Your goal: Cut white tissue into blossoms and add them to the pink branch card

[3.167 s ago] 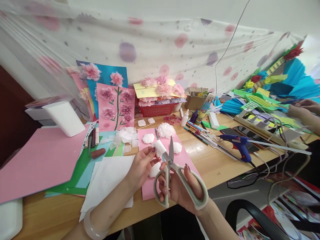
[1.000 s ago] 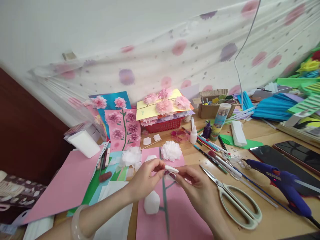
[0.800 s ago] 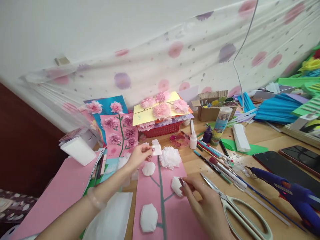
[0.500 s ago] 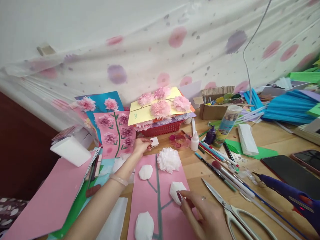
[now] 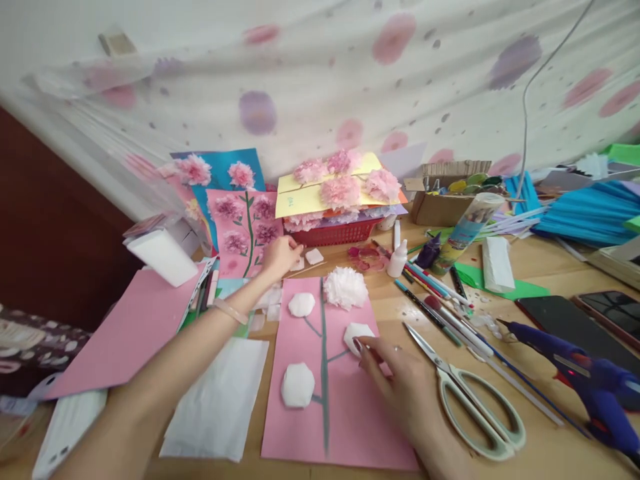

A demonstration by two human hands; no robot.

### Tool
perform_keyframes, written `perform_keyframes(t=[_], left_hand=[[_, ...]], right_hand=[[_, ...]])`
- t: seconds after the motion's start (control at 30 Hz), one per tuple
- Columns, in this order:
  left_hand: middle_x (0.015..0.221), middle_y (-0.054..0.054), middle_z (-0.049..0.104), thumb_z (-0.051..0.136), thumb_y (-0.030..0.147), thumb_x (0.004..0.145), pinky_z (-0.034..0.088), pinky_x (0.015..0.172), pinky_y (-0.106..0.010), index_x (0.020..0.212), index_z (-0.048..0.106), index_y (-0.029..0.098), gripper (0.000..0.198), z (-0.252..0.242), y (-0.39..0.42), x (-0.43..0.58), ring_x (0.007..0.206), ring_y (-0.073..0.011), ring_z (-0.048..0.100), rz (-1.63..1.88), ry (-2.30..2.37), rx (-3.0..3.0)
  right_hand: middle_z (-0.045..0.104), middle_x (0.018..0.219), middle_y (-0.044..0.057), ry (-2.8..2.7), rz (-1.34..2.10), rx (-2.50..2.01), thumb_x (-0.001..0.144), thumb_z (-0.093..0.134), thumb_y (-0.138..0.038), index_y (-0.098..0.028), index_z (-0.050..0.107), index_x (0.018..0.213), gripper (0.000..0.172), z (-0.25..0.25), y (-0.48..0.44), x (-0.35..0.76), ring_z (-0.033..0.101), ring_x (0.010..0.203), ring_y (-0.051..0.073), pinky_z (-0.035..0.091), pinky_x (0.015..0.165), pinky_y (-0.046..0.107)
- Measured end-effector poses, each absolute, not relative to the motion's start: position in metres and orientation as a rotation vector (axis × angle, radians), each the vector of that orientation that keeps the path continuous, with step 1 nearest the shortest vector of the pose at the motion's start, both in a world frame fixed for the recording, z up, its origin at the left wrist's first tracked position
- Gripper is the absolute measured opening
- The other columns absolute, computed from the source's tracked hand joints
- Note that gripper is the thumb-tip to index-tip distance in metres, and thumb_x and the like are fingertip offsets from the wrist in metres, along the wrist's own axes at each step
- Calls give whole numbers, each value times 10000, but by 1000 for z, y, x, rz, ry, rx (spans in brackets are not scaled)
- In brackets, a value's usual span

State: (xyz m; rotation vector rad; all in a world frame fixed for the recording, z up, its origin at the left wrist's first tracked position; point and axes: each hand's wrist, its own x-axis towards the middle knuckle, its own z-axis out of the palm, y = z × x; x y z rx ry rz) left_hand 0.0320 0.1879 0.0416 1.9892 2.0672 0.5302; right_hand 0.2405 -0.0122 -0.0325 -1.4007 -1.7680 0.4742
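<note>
A pink card (image 5: 350,413) with a green stem (image 5: 324,373) lies in front of me. On it sit a fluffy white tissue flower (image 5: 345,288) and three flat white tissue rounds (image 5: 302,304) (image 5: 297,385) (image 5: 356,330). My right hand (image 5: 400,380) rests on the card, its fingertips pinched on the edge of the right-hand round. My left hand (image 5: 281,257) is stretched far forward, just before the red basket (image 5: 325,233). Its fingers are curled together beside a small white paper square (image 5: 314,256) on the table. Another white scrap shows under its fingertips; whether it is held I cannot make out.
Grey-handled scissors (image 5: 475,413) lie right of the card, and a blue glue gun (image 5: 585,380) beyond them. Pens (image 5: 435,300), a glue bottle (image 5: 399,260) and phones (image 5: 565,320) fill the right side. A white sheet (image 5: 220,400), a large pink sheet (image 5: 130,327) and a white block (image 5: 160,257) lie left.
I put the scissors down on the table. My left hand carried a white square away towards the red basket. My right hand set a tissue round on the card and stays on it.
</note>
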Motion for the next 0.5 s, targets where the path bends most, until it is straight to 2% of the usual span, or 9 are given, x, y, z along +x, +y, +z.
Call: perform_keyframes(t=[0.13,0.23,0.27,0.33,0.5], left_hand=[[618,-68,632,463,387,840,329,614,-290,577,593,175,361,67,144,-11,706,-214,574,430,1905,2221],[543,-15,585,599,370,729,317,594,-265,492,541,189,303,66,102,-49,616,-174,537,254,1696,2301],[580,-8,607,640,353,684,330,603,-258,515,557,192,248,62,88,-61,629,-172,542,215,1635,2315],[727,-15,659,597,316,710,370,667,-263,642,624,207,131,53,62,-86,729,-191,572,151,1491,2397],[913,-55,673,539,358,788,438,786,-320,865,658,215,201,28,18,-145,897,-239,597,330,1598,2355]], right_hand=[[674,620,2,-1766,476,-1431,909,464,-342,-215,648,876,227,-29,-13,235,628,538,151,473,510,232],[636,563,-9,-1766,397,-1488,886,498,-390,-213,603,751,247,-28,-15,229,593,494,141,436,490,226],[626,555,-9,-1762,367,-1506,879,505,-400,-210,581,723,257,-28,-15,228,582,485,138,426,486,225],[602,547,-4,-1752,317,-1528,880,497,-414,-208,538,683,288,-27,-19,224,555,480,134,412,481,224],[558,532,-2,-1749,299,-1499,910,450,-418,-206,484,611,368,-19,-35,211,502,482,122,404,467,209]])
